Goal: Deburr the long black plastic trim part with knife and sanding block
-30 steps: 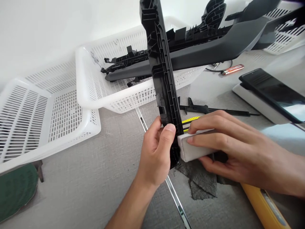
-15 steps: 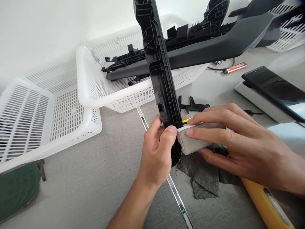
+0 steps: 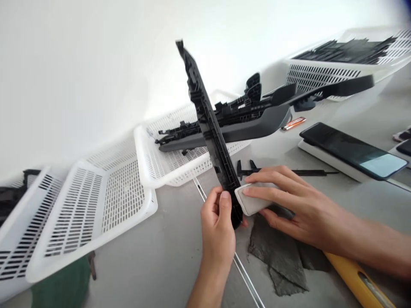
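- Fingers of our left hand [image 3: 220, 231] pinch the black strip [image 3: 213, 134] near its lower end.
- Our right hand [image 3: 298, 206] pinches the white block [image 3: 253, 205] against the strip's edge.
- Contact is made; what remains, we cannot tell.
- Dark parts [image 3: 252, 129] lie across the basket [image 3: 140, 164] behind.

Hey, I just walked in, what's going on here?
A person's left hand grips the lower end of a long black part. The right hand holds a white block, apparently against that part's edge. Behind them, other dark parts lie in a white basket, jutting past its rim.
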Tool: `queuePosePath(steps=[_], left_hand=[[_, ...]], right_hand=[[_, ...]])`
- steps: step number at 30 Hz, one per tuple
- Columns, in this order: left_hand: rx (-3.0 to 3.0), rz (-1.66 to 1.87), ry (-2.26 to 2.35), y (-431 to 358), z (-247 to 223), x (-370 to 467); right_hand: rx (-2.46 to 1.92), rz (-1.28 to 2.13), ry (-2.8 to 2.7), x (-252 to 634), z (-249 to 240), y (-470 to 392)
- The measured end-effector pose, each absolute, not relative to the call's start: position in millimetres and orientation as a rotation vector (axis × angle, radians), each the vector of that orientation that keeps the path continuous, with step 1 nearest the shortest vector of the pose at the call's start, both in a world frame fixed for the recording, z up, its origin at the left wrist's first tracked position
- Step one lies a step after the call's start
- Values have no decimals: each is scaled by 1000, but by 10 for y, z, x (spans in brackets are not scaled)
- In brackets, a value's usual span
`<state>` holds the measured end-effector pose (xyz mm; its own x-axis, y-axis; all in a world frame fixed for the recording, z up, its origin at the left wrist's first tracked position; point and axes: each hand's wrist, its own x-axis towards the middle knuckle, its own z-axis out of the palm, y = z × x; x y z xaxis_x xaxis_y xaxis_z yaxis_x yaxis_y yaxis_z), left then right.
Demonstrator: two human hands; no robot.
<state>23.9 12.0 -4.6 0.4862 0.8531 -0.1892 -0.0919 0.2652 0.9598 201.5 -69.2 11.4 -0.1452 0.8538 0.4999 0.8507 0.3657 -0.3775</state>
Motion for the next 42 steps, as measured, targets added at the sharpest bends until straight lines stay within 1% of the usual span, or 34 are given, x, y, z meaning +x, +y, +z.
queuePosePath(steps=[7, 13, 23, 29, 34, 42], left_hand=[[1076, 743, 811, 118, -19, 218], [1063, 735, 809, 132, -29, 210], [1094, 698, 743, 109, -29, 228], [1115, 694, 742, 123, -37, 234], [1125, 690, 754, 125, -27, 232], [1144, 698, 763, 131, -37, 245]], right_hand=[[-1451, -28, -1997, 1997, 145, -691], [-1402, -124, -1942, 2002, 168, -732], [-1507, -93, -1894, 2074, 35, -683], [-1452, -107, -1965, 2097, 22, -690], [-1495, -143, -1888, 2096, 26, -686], [-1480, -160, -1917, 2095, -3, -697]])
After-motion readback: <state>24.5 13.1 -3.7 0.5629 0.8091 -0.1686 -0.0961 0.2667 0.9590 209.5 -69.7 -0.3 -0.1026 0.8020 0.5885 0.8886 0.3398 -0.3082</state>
